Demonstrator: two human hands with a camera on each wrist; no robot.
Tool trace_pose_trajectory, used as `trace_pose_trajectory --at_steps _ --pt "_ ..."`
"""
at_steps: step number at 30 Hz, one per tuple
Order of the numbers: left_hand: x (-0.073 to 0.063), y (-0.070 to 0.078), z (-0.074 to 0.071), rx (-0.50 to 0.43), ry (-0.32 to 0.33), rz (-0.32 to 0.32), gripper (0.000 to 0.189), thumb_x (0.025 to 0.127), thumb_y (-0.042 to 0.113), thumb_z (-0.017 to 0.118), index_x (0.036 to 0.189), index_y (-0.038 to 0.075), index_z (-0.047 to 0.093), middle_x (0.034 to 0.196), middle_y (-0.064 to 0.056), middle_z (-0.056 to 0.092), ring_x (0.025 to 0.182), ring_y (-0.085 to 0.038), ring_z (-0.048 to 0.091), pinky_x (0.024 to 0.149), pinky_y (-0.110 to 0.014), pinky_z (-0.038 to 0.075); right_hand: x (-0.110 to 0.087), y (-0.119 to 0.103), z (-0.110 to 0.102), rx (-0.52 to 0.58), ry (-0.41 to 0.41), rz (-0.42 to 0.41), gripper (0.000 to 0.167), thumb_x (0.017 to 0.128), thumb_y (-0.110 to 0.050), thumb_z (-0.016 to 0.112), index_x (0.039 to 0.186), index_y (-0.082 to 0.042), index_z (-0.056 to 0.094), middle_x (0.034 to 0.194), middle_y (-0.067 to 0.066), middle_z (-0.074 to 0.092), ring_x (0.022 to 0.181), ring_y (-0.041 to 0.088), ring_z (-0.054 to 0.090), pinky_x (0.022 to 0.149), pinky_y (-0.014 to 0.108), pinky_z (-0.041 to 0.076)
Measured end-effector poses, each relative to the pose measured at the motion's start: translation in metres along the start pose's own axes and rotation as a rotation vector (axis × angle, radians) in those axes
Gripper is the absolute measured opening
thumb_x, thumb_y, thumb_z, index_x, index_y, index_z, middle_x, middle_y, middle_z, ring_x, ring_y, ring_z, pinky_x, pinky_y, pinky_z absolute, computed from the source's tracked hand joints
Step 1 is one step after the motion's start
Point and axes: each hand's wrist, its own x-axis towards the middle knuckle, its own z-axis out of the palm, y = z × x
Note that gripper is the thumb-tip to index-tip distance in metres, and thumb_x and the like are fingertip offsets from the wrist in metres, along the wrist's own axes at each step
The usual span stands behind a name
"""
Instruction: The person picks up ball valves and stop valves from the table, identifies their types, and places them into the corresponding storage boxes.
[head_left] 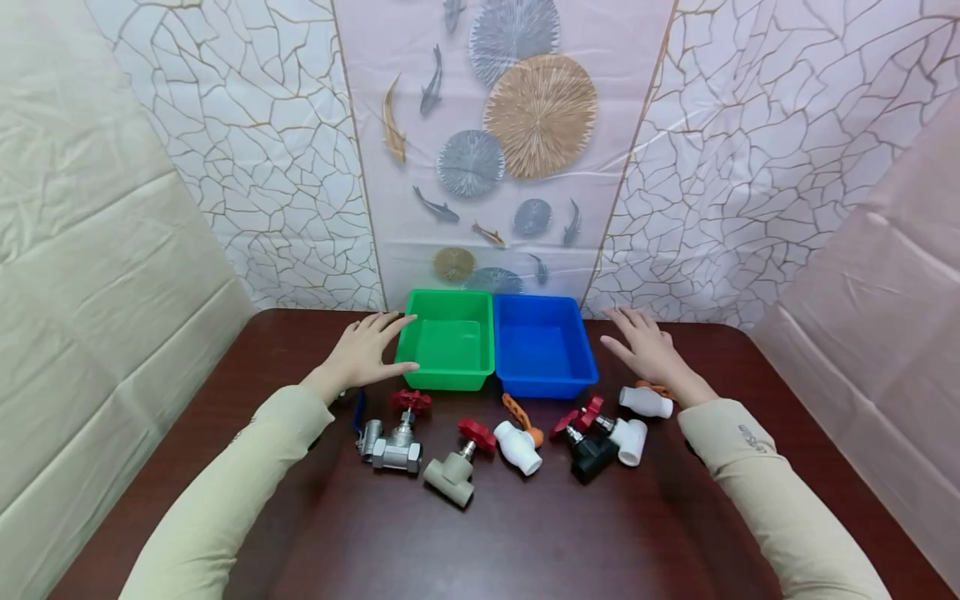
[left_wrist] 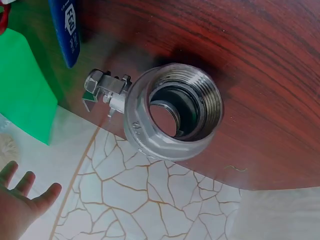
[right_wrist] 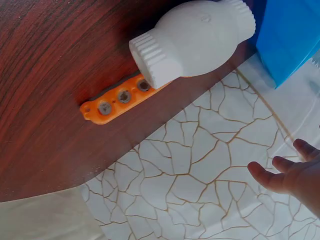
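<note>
My left hand (head_left: 363, 350) is spread with straight fingers at the left side of the green bin (head_left: 450, 381), holding nothing; whether it touches the rim I cannot tell. In the left wrist view a metal ball valve (left_wrist: 142, 127) with a threaded mouth lies on the table, mostly hidden under the left wrist in the head view. Right of the blue bin (head_left: 546, 388), my right hand (head_left: 648, 346) is also spread and holds nothing. Below its wrist lies a white plastic ball valve (head_left: 645, 402) with an orange handle (right_wrist: 117, 100).
Across the table (head_left: 525, 542) lie a blue-handled metal valve (head_left: 370, 439), a metal gate valve (head_left: 397, 452), a beige valve (head_left: 450, 477), another white ball valve (head_left: 517, 447), a black valve (head_left: 592, 457) and a white red-wheeled valve (head_left: 630, 440). A patterned cloth (head_left: 300, 167) hangs behind.
</note>
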Motion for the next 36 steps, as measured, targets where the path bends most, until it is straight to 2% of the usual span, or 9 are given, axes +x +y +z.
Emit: trace_pose_trajectory --at_steps 6,12,22,29,33,36 --pt "-0.008 0.006 -0.002 -0.015 -0.02 0.032 0.083 0.083 0.063 0.057 0.15 0.025 0.026 0.15 -0.015 0.032 0.136 -0.039 0.032 0.105 -0.062 0.029 -0.001 -0.008 0.002 0.001 0.002 -0.023 0.059 0.1 -0.039 0.042 0.148 -0.011 0.026 0.152 0.026 0.019 0.139 0.052 0.007 0.101 0.074 0.015" --pt "-0.016 0.011 -0.004 -0.042 -0.011 0.077 0.084 0.082 0.062 0.058 0.15 0.024 0.027 0.151 -0.014 0.032 0.136 -0.038 0.032 0.105 -0.061 0.03 -0.006 -0.015 0.006 0.012 0.019 -0.066 0.061 0.098 -0.04 0.046 0.149 -0.013 0.027 0.151 0.025 0.021 0.139 0.051 0.011 0.098 0.074 0.02" --pt "-0.027 0.018 0.002 -0.061 -0.001 0.117 0.079 0.083 0.063 0.056 0.149 0.028 0.029 0.151 -0.012 0.033 0.137 -0.036 0.032 0.105 -0.06 0.031 -0.013 -0.027 0.015 0.01 0.02 -0.103 0.06 0.097 -0.04 0.049 0.148 -0.015 0.03 0.153 0.021 0.022 0.141 0.048 0.01 0.101 0.074 0.016" --pt "-0.037 0.022 0.005 -0.064 0.039 0.198 0.072 0.084 0.058 0.059 0.146 0.029 0.036 0.15 -0.011 0.035 0.137 -0.035 0.032 0.105 -0.06 0.031 -0.012 -0.035 0.025 0.015 0.027 -0.155 0.054 0.098 -0.032 0.049 0.147 -0.016 0.033 0.154 0.017 0.023 0.142 0.045 0.009 0.102 0.072 0.016" --pt "-0.044 0.029 0.008 -0.039 0.065 0.251 0.073 0.083 0.058 0.06 0.145 0.028 0.037 0.149 -0.01 0.036 0.136 -0.035 0.034 0.104 -0.061 0.032 -0.011 -0.041 0.031 0.022 0.026 -0.171 0.054 0.097 -0.029 0.051 0.147 -0.016 0.034 0.154 0.017 0.023 0.143 0.044 0.009 0.103 0.072 0.015" --pt "-0.049 0.035 0.011 -0.033 0.084 0.282 0.068 0.084 0.055 0.061 0.143 0.027 0.041 0.147 -0.011 0.04 0.134 -0.035 0.037 0.101 -0.062 0.034 -0.011 -0.047 0.033 0.02 0.024 -0.176 0.054 0.097 -0.029 0.052 0.146 -0.015 0.035 0.153 0.018 0.025 0.142 0.044 0.011 0.102 0.072 0.017"
